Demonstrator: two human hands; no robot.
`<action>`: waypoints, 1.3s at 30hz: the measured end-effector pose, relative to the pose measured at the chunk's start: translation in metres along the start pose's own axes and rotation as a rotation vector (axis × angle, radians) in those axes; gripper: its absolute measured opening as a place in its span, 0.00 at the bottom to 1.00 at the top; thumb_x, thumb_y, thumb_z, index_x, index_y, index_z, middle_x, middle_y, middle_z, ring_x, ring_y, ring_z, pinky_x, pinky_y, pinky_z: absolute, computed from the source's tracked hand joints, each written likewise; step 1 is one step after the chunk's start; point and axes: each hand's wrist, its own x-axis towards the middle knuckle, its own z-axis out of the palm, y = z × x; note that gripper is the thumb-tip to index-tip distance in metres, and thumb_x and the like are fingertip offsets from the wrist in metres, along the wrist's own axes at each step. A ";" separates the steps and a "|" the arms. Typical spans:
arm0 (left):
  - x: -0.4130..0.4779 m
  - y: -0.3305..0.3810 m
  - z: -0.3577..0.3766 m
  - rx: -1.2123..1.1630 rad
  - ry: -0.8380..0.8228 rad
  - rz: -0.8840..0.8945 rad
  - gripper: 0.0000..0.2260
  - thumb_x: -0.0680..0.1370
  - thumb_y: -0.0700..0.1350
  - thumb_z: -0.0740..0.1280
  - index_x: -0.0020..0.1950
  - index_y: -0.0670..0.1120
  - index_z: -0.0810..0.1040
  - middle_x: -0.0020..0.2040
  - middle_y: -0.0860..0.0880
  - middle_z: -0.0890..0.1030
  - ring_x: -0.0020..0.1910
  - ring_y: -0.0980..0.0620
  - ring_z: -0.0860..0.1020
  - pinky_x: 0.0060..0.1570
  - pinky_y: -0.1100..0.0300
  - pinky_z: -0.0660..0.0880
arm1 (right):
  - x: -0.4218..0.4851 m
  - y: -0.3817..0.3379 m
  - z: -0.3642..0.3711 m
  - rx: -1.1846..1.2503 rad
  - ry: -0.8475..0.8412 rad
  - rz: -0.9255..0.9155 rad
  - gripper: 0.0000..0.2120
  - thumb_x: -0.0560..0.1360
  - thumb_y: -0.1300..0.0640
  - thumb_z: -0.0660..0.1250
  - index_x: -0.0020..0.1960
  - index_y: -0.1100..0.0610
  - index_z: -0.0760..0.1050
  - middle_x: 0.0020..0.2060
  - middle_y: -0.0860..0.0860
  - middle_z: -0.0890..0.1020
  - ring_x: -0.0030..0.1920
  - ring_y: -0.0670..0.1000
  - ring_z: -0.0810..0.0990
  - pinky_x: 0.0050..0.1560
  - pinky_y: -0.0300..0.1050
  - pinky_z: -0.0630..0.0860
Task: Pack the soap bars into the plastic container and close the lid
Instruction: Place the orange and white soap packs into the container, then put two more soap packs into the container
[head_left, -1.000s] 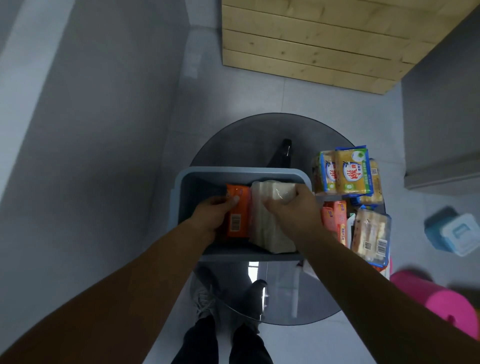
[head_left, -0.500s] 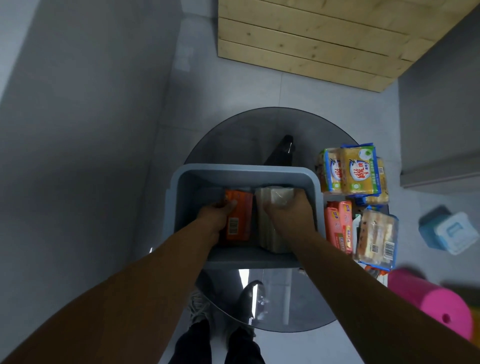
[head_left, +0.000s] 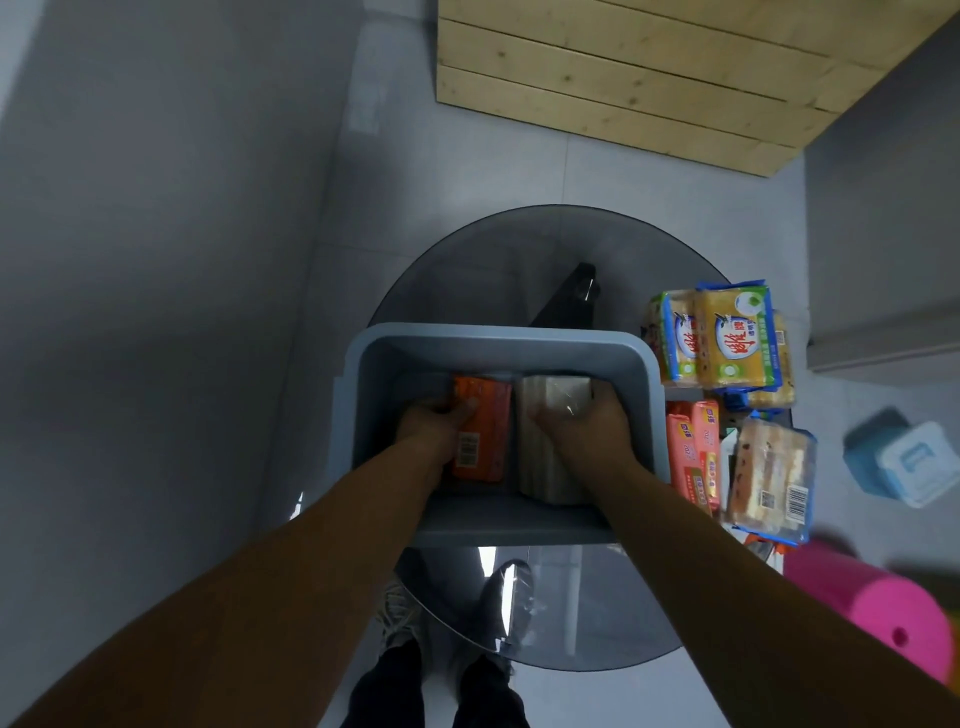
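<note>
On our glass table: grey plastic container, more soap packs at its right.
Our left hand: closed on orange soap pack inside.
Our right hand: gripping white soap pack inside.
Room: grey tile floor, wooden pallet.

Both bare forearms extend from the near corners toward the centre, converging as they go far. Left hand — palm down, fingers curled, thumb pointing right — sits left of centre. Right hand — palm down, fingers bent and closed in a grasp — lies just to its right, the two hands apart. Dark trouser legs and shoes show below.
</note>
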 end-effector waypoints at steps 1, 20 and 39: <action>0.002 -0.002 0.000 0.024 0.001 0.015 0.17 0.76 0.44 0.72 0.63 0.39 0.79 0.58 0.38 0.82 0.47 0.44 0.82 0.44 0.54 0.79 | 0.000 0.000 0.000 0.001 0.003 -0.002 0.26 0.73 0.54 0.74 0.67 0.60 0.69 0.51 0.49 0.75 0.54 0.51 0.78 0.51 0.40 0.71; 0.000 -0.003 0.003 0.290 -0.098 0.116 0.20 0.76 0.53 0.71 0.62 0.43 0.79 0.59 0.43 0.82 0.55 0.44 0.81 0.59 0.49 0.77 | -0.053 0.013 -0.065 -0.340 0.223 -0.623 0.17 0.79 0.52 0.58 0.59 0.60 0.79 0.58 0.56 0.82 0.63 0.55 0.76 0.66 0.51 0.69; -0.101 0.061 0.021 0.563 -0.369 0.471 0.17 0.78 0.59 0.65 0.47 0.46 0.83 0.44 0.48 0.85 0.47 0.51 0.82 0.54 0.52 0.78 | -0.025 0.017 -0.131 0.450 0.353 -0.209 0.08 0.79 0.50 0.67 0.52 0.53 0.79 0.46 0.44 0.84 0.47 0.40 0.82 0.49 0.38 0.78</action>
